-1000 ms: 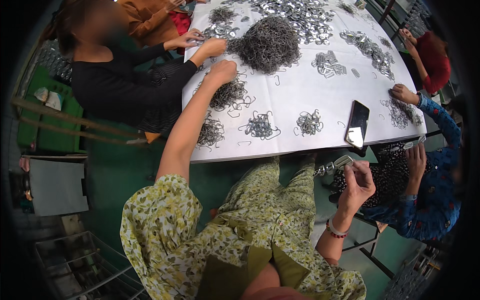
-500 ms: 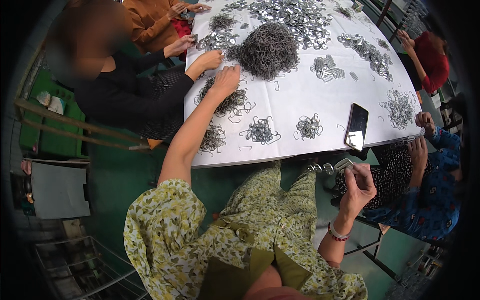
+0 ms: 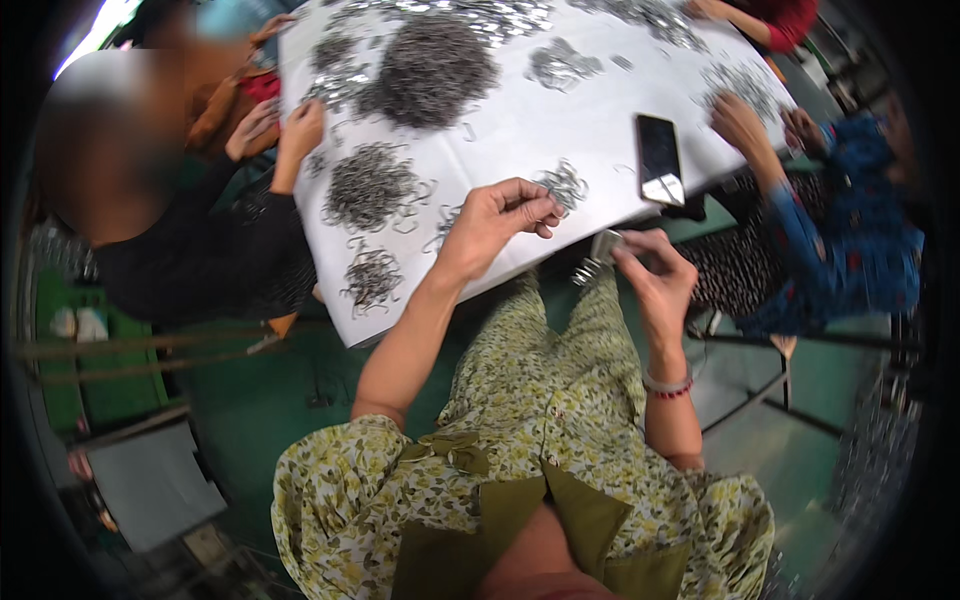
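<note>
My right hand point(image 3: 657, 275) pinches a small flat metal plate point(image 3: 606, 243) between thumb and fingers, just off the table's near edge. Several shiny metal links point(image 3: 586, 271) hang from that plate. My left hand point(image 3: 503, 222) is over the near edge of the table, its thumb and fingertips pressed together; whatever they hold, if anything, is too small and blurred to name. A small pile of bent wire hooks point(image 3: 566, 185) lies just beyond its fingertips. Another pile of wire hooks point(image 3: 370, 188) is on the table to the left of this hand.
The white-covered table point(image 3: 500, 155) bears a big dark heap of hooks point(image 3: 438, 72), loose metal plates point(image 3: 565, 66) and a phone point(image 3: 659, 160). Co-workers sit at the left and right; one in a blue patterned sleeve point(image 3: 800, 230) reaches over hooks point(image 3: 740, 88).
My left hand has come from the hook pile at the left, right and nearer, toward my right hand. The right hand has moved up and left with the plate. The whole view has shifted.
</note>
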Demonstrator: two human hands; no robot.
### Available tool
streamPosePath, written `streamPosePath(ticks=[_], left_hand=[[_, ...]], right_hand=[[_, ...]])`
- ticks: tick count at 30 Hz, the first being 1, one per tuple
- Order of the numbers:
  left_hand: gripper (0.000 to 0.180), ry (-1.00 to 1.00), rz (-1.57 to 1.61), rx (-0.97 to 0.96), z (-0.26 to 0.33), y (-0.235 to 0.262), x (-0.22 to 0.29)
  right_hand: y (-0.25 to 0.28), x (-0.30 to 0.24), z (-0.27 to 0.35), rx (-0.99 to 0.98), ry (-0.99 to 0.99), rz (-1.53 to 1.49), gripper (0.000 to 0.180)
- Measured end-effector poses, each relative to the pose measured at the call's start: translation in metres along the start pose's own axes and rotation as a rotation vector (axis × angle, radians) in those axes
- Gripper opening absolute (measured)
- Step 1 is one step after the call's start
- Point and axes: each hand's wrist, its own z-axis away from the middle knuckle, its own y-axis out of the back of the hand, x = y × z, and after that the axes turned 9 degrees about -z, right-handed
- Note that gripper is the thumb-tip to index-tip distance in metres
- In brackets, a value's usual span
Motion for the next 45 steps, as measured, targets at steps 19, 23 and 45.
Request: streamPosePath(ticks=[19, 23, 45], left_hand=[[0.011, -0.297, -0.311, 0.035, 0.016, -0.059, -0.02], [0.009, -0.306, -0.281, 0.002, 0.014, -0.066, -0.026], [0.017, -0.36, -0.312, 0.121, 0.021, -0.061, -0.041]], right_hand=[[0.002, -0.005, -0.033, -0.013, 0.177, 0.159, 0.018], [-0.003, 0.008, -0.127, -0.278, 0.319, 0.49, 0.018], [-0.018, 0.115, -0.232, -0.343, 0.045, 0.863, 0.026]])
